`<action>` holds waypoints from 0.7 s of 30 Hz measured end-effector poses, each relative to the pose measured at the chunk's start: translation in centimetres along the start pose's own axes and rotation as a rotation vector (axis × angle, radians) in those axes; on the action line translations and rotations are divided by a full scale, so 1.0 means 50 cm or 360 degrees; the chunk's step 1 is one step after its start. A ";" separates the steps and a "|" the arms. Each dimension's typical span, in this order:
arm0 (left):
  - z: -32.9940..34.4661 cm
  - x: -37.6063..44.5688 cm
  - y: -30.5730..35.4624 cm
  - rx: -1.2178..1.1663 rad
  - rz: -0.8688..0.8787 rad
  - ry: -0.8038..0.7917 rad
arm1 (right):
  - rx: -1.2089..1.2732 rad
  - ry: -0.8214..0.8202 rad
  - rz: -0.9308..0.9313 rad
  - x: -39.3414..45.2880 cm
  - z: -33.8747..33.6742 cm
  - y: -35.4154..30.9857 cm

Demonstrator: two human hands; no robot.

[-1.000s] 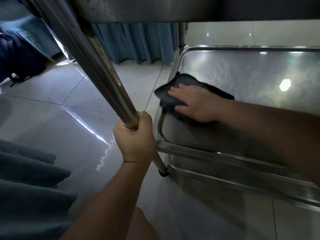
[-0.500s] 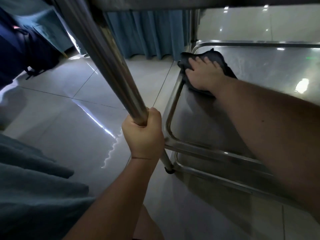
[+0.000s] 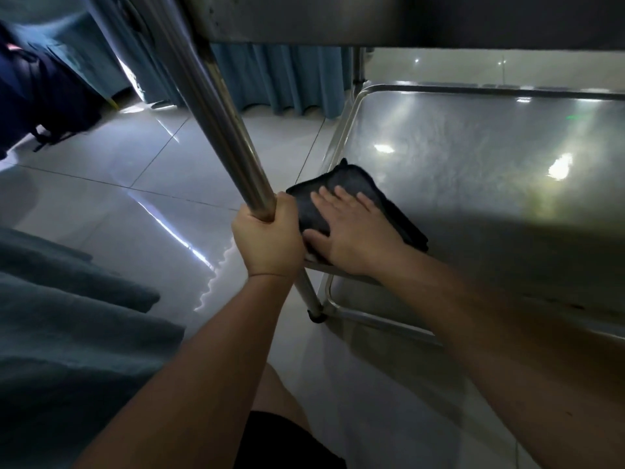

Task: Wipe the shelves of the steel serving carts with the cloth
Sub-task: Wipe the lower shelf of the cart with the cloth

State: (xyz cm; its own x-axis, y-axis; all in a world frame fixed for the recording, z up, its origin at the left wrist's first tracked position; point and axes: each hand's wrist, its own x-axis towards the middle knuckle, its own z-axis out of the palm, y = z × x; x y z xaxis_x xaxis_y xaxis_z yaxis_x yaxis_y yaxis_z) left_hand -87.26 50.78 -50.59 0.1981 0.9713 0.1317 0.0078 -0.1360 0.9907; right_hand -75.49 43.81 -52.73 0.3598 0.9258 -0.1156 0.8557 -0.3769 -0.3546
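Observation:
The steel cart's lower shelf (image 3: 473,170) fills the right half of the head view, shiny and edged by a tubular rail. A dark folded cloth (image 3: 338,191) lies on its near left corner. My right hand (image 3: 351,231) presses flat on the cloth with straight fingers. My left hand (image 3: 267,238) grips the cart's slanting steel leg (image 3: 209,106) just left of the cloth. The underside of the shelf above (image 3: 406,18) spans the top of the view.
Glossy white floor tiles (image 3: 118,204) lie to the left, with blue curtains (image 3: 280,79) behind them. A teal fabric (image 3: 61,316) hangs at the lower left and a dark bag (image 3: 37,103) sits at the far left. The leg's black foot (image 3: 316,316) rests on the floor.
My right hand has slid the cloth from the shelf's far left corner back to the near left corner, beside my left hand. The left hand keeps its grip on the leg.

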 end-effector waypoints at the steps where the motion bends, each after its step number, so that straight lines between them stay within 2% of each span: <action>1: -0.001 -0.001 -0.001 0.0020 0.0004 0.0009 | 0.0012 -0.0043 -0.0057 -0.021 -0.001 -0.001; 3: -0.002 0.000 -0.002 0.0049 -0.0005 0.0013 | -0.0011 -0.0075 -0.0150 -0.061 0.002 0.001; 6: -0.001 -0.003 0.002 0.0068 -0.0072 0.0005 | -0.0094 0.0009 -0.0225 -0.109 0.006 0.010; 13: -0.008 -0.021 0.021 0.0231 -0.0123 0.0015 | -0.0132 0.0106 -0.0157 -0.211 -0.006 0.094; 18: -0.036 -0.054 -0.003 0.0591 -0.0100 0.0046 | -0.0244 0.0117 -0.0050 -0.288 -0.017 0.167; 21: -0.071 -0.154 -0.059 0.0843 0.0085 0.0102 | -0.0309 0.0140 -0.0003 -0.331 -0.021 0.200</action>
State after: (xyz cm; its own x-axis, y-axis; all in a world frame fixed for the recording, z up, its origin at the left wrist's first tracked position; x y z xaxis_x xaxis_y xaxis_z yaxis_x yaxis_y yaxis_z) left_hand -92.30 44.40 -54.39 0.1516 0.9681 0.1997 0.4960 -0.2493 0.8318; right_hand -72.51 24.69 -53.40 0.3821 0.9236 -0.0306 0.9089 -0.3816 -0.1681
